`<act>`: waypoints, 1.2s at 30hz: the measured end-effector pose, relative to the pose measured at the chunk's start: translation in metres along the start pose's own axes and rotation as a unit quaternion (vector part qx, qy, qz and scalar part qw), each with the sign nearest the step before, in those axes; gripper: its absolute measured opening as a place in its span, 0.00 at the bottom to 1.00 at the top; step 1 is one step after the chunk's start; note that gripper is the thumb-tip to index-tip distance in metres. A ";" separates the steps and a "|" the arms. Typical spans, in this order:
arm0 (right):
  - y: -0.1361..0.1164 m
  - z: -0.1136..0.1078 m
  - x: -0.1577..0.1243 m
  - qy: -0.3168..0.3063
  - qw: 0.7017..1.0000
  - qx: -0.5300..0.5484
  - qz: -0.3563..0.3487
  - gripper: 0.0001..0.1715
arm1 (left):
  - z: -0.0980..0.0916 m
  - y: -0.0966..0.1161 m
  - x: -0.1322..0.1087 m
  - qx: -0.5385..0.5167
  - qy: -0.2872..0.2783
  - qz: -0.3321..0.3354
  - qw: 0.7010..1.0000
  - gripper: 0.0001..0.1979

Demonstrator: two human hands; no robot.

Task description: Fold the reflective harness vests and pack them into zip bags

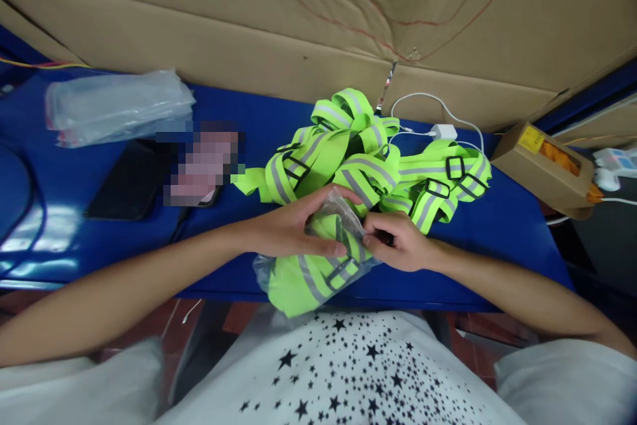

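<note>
A folded neon-yellow reflective strap (308, 279) sits inside a clear plastic bag (341, 209) at the near edge of the blue table (99, 173). My left hand (288, 229) is closed around the bag's upper part, thumb on top. My right hand (398, 239) pinches the bag's open end from the right. Just beyond my hands lies a pile of more neon reflective straps (363, 160) with grey bands and black buckles.
A stack of clear bags (119, 107) lies at the back left, a black phone (129, 180) near it. A white charger and cable (442, 130) and a cardboard box (542, 166) sit at the right. Cardboard sheets (318, 14) stand behind the table.
</note>
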State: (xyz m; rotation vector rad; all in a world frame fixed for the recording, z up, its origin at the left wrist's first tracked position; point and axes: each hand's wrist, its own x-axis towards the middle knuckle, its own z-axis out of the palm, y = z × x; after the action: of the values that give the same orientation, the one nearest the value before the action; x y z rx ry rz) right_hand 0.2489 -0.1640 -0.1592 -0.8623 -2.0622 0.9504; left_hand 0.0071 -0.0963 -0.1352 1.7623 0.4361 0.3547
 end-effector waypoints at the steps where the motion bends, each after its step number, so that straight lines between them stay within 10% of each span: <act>1: 0.000 0.000 0.000 -0.003 1.000 0.007 -0.002 0.13 | 0.000 -0.001 0.000 0.000 0.000 0.000 1.000 0.31; 29: 0.005 0.002 0.001 -0.002 0.999 0.031 0.034 0.10 | 0.004 0.001 -0.002 0.030 -0.034 -0.015 0.999 0.34; 36: 0.005 0.003 0.003 0.008 0.998 0.036 0.046 0.08 | 0.007 0.002 -0.004 0.058 -0.053 -0.038 0.996 0.49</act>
State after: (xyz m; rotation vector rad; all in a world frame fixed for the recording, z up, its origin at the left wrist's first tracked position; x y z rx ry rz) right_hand 0.2460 -0.1608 -0.1639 -0.9301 -1.9766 1.0581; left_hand 0.0071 -0.1046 -0.1344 1.8619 0.4546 0.1841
